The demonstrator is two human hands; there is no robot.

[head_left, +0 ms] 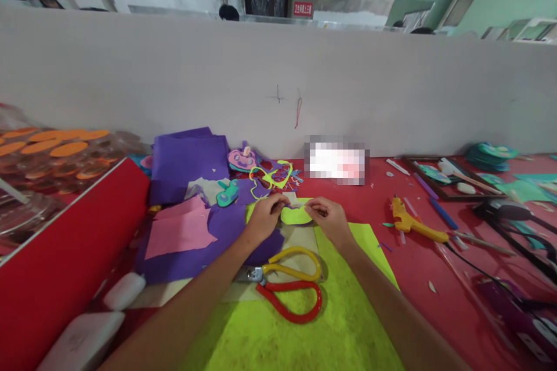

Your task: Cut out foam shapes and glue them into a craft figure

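My left hand [264,217] and my right hand [329,217] meet over a small lime-green foam cut-out [295,215]. Both hands pinch its edges, the fingers curled. A small purple bit seems to lie at the top of the cut-out between my fingertips. Below my hands lie scissors [290,285] with one yellow and one red handle, resting on a large lime-green foam sheet [331,324] and half under my left forearm.
Purple sheets [187,159] and pink sheets [180,229] lie at the left with foam scraps [270,175]. A yellow glue gun [411,223] lies at the right, its cord trailing. A red box [65,255] stands at the left. A grey partition wall [278,81] runs behind.
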